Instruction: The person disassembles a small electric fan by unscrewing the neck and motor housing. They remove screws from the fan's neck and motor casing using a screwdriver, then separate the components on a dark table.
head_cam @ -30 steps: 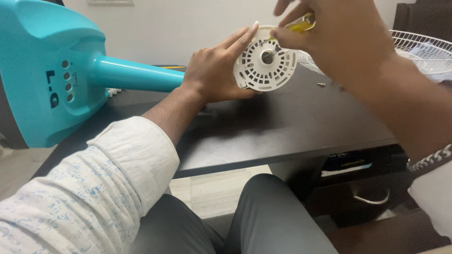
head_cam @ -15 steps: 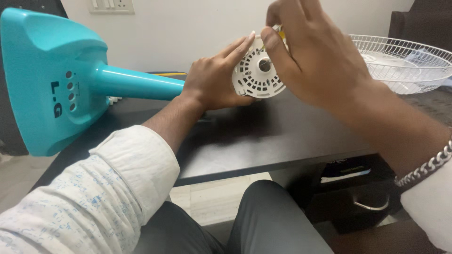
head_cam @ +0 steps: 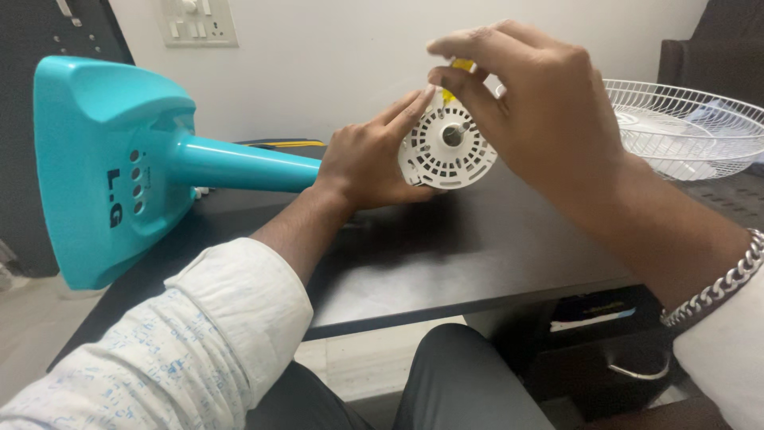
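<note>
The left hand [head_cam: 368, 163] grips the white motor housing [head_cam: 446, 147] of the teal fan [head_cam: 111, 167] lying on the dark table [head_cam: 477, 247]. The right hand [head_cam: 541, 103] pinches a yellow tool [head_cam: 459, 70] at the housing's top edge. A wire guard [head_cam: 684, 131] sits at the right.

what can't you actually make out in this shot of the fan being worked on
- Head view: the yellow object pinched in the right hand; the fingers cover most of it, so its kind is unclear.
- The fan motor housing: its rear is hidden by the left hand.
- The wire fan guard: cut off by the right edge.
- The turquoise fan stand: where its pole meets the motor is behind the left hand.
</note>
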